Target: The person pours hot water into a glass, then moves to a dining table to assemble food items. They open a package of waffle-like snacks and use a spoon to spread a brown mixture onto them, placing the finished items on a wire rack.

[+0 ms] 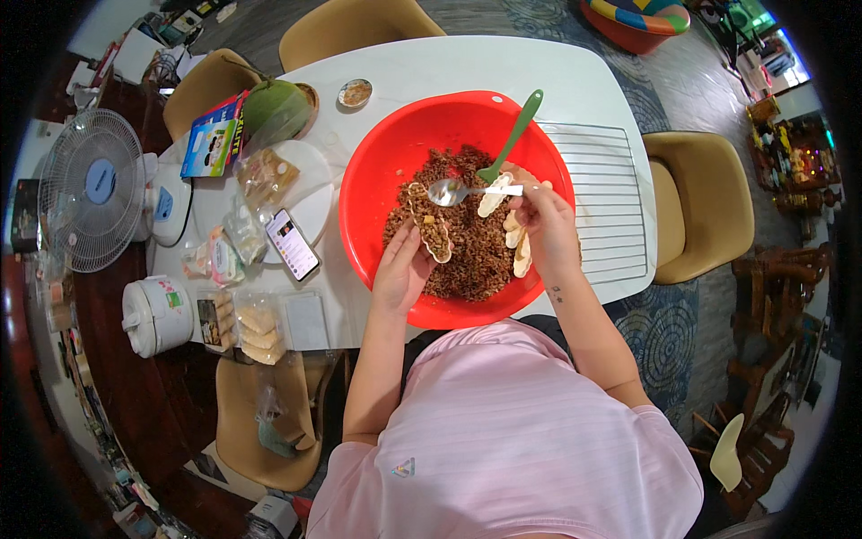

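Observation:
A large red basin (366, 144) on the table holds a heap of brown, crumbly mixture (467, 269). Over its left part, my left hand (401, 269) grips a long, pale, boat-shaped shell (440, 242) by its lower left edge; brown bits lie in the shell. My right hand (549, 220) closes around the handle of a metal spoon (449, 191), whose bowl is just right of the shell's upper end. Several more pale shells (522, 256) rest in the basin's right side, partly hidden by my right hand. A green spatula (516, 135) leans across the basin's far right rim.
A wire rack (606, 202) lies right of the basin. To the left are a phone (292, 244), bagged food (260, 332), a white cooker (157, 314), a large green fruit (274, 112) and a fan (94, 189). A small dish (355, 93) stands beyond the basin; chairs surround the table.

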Demonstrator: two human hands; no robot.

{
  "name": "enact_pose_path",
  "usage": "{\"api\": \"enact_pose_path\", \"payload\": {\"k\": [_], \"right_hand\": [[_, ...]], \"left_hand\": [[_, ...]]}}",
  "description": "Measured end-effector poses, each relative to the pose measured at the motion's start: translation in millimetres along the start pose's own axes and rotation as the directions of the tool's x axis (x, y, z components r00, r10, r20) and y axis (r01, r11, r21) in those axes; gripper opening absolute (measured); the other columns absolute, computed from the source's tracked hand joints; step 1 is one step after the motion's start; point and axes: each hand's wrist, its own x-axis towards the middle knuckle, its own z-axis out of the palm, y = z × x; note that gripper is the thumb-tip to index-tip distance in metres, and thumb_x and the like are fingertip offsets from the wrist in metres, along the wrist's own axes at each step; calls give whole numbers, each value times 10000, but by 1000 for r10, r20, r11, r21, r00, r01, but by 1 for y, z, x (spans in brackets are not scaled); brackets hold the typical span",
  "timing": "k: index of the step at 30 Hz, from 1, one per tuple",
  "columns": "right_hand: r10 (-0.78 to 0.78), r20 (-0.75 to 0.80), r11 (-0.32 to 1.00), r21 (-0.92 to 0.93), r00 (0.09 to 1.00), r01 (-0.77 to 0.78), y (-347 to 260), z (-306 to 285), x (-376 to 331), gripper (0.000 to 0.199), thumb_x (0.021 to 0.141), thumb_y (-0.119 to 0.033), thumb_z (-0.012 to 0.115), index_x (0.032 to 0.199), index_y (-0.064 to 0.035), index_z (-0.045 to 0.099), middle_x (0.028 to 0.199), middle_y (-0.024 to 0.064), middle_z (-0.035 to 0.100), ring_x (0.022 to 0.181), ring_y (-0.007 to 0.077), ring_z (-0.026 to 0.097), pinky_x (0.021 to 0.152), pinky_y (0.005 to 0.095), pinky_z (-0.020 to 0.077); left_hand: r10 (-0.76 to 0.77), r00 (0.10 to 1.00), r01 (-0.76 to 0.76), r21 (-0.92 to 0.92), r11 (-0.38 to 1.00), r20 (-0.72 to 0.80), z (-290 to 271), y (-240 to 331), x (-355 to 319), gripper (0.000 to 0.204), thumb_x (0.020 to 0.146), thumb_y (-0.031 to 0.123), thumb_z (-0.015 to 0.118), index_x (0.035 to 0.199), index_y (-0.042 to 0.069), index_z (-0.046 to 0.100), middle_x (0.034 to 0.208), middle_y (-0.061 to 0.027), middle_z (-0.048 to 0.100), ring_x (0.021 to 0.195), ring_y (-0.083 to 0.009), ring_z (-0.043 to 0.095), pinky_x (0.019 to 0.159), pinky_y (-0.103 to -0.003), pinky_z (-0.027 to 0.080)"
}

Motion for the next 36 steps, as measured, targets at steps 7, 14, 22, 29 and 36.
{"api": "enact_pose_path", "payload": {"k": [7,14,22,29,36], "right_hand": [[132,44,990,53,990,-134,15,-10,5,200,901,-161,531,899,2,647,696,16,605,609,64,498,565,193,371],[-49,-18,971,-236,999,44,23,-30,12,161,880,-118,552,909,19,630,731,26,587,637,112,510,628,243,423],[7,695,-72,-717,719,693,57,-37,-21,164,764,-146,683,884,-35,700,779,93,580,802,296,550,841,377,417],[-119,534,375,-757,837,536,11,2,-28,648,658,-261,804,1227,-65,563,916,110,620,901,263,588,810,356,467],[-214,443,377,-785,871,491,11,13,-38,579,707,-149,748,1242,-72,542,915,115,645,881,246,625,802,359,484]], "left_hand": [[-25,999,27,-68,997,25,6,0,-3,330,982,168,423,1297,68,431,1183,-122,560,1050,-208,567,878,-378,490],[27,1000,-28,-34,999,-10,3,2,-5,347,969,161,454,1305,76,423,1215,-110,555,1107,-228,552,931,-409,471],[28,1000,-29,124,992,8,-3,6,-2,343,964,124,471,1301,64,444,1232,-71,553,1109,-185,549,944,-331,434],[47,997,-28,302,953,-57,4,-3,-1,380,958,117,482,1324,42,413,1277,-60,510,1148,-158,506,976,-323,402],[53,998,-38,412,911,-25,16,-19,4,415,960,119,479,1351,27,375,1303,-72,490,1180,-177,489,1004,-337,381]]}}
